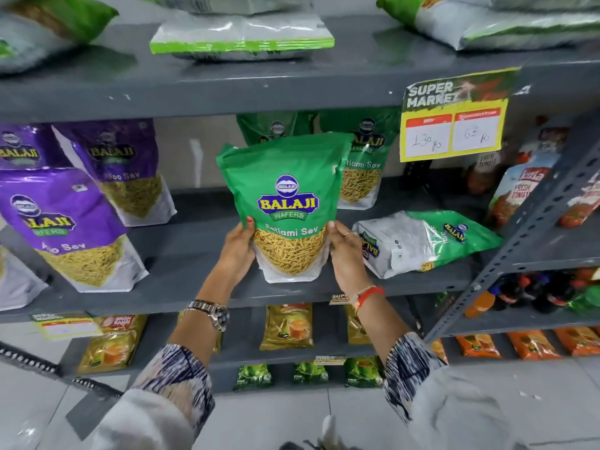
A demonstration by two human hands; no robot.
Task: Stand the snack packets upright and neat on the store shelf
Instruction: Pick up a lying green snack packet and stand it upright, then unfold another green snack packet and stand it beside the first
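A green Ratlami Sev packet (285, 190) stands upright near the front of the grey middle shelf (194, 254). My left hand (238, 250) grips its lower left edge and my right hand (345, 251) grips its lower right edge. Behind it, two more green packets (365, 164) stand upright at the back. To the right, another green packet (425, 241) lies flat on its side on the same shelf. On the left, purple Aloo Sev packets (65, 228) stand leaning, one at the front and others (126, 167) behind.
A yellow price tag (451, 125) hangs from the upper shelf edge. Packets lie flat on the top shelf (242, 34). A slotted metal upright (519, 235) borders the shelf on the right, with tomato sauce pouches (516, 193) and bottles (532, 293) beyond. Tea packets (287, 326) fill lower shelves.
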